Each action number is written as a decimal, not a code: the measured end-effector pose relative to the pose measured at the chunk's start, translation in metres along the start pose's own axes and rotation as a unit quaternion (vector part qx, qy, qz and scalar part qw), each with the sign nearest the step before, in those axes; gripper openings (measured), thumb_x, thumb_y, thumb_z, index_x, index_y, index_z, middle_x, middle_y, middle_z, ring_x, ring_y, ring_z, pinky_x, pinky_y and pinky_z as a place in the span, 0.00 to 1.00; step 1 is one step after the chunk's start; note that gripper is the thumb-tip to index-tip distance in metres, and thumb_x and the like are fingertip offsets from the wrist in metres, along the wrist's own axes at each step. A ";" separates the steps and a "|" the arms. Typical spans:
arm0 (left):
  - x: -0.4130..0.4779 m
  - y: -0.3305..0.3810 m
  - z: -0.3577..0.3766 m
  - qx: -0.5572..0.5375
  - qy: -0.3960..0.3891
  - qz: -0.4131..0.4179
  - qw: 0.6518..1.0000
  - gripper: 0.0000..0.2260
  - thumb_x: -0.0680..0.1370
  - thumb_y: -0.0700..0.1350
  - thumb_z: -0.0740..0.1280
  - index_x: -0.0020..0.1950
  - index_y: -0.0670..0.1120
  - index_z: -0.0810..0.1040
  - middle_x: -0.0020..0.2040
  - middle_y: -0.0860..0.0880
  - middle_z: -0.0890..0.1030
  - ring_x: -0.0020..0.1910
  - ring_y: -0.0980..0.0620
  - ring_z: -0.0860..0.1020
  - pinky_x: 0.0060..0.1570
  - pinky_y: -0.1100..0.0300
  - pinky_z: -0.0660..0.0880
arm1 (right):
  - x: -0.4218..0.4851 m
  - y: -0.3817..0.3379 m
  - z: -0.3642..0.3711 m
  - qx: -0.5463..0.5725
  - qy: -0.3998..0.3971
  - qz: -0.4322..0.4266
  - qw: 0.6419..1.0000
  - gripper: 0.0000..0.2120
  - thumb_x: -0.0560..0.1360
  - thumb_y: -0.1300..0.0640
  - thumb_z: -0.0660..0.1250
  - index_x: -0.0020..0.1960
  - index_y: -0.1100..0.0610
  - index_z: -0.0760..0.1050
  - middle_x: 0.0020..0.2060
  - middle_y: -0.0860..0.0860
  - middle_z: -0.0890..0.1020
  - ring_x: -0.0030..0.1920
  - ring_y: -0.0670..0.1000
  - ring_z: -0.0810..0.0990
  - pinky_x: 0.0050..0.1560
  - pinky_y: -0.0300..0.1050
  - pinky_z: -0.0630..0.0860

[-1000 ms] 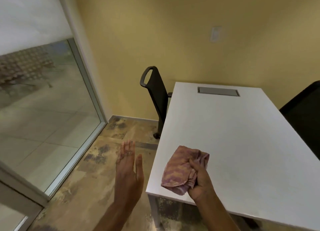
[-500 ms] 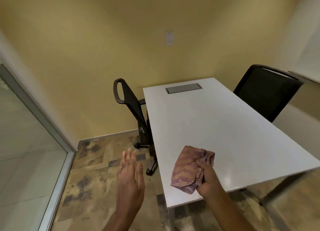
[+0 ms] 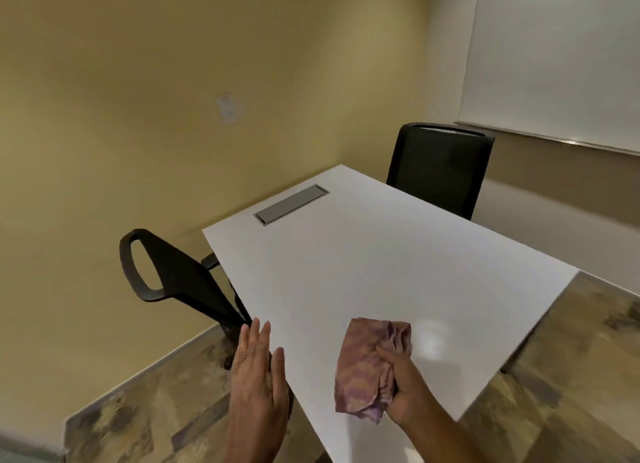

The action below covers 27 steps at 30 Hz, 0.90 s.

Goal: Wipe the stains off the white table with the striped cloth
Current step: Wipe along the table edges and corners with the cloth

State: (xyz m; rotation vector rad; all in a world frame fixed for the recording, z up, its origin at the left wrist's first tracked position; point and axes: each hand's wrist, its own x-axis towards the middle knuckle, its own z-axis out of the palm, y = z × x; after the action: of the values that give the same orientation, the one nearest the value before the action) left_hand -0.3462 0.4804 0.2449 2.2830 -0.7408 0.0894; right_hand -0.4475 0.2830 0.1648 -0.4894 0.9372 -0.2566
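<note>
Holding the cloth: the right hand (image 3: 407, 393) has its fingers curled tight round one bunched side of the striped cloth (image 3: 360, 372), over the near left corner of the white table (image 3: 363, 261).
Cloth against the grip: the gathered part sits inside the fist. The pink-and-tan folds spill out to the left of it and beyond it, toward the table's left edge. Whether the cloth presses on the top or rides just above it cannot be told.
Left hand (image 3: 258, 376): flat, fingers straight and close together, holding nothing. It is just outside the table's left edge, near the cloth but apart from it.
Table top: a grey hatch (image 3: 292, 204) is set in near the far edge, and a glare patch (image 3: 431, 338) lies just right of the cloth.
Chairs: one black chair (image 3: 173, 275) stands at the left edge and another chair (image 3: 440, 171) at the right edge.
</note>
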 end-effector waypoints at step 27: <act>0.228 -0.081 0.119 -0.139 -0.282 0.298 0.901 0.25 0.80 0.50 0.59 0.68 0.35 0.78 0.72 0.36 0.75 0.76 0.32 0.66 0.68 0.36 0.69 | 0.027 0.005 0.057 0.306 0.261 -0.239 0.884 0.20 0.80 0.58 0.68 0.70 0.62 0.75 0.62 0.65 0.83 0.64 0.67 0.80 0.71 0.64 0.73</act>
State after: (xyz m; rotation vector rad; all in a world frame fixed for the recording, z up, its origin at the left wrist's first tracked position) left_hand -0.1301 0.3375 0.1680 1.7360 -1.6264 -0.3906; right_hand -0.3856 0.2931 0.1714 -0.0414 1.1760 -1.1420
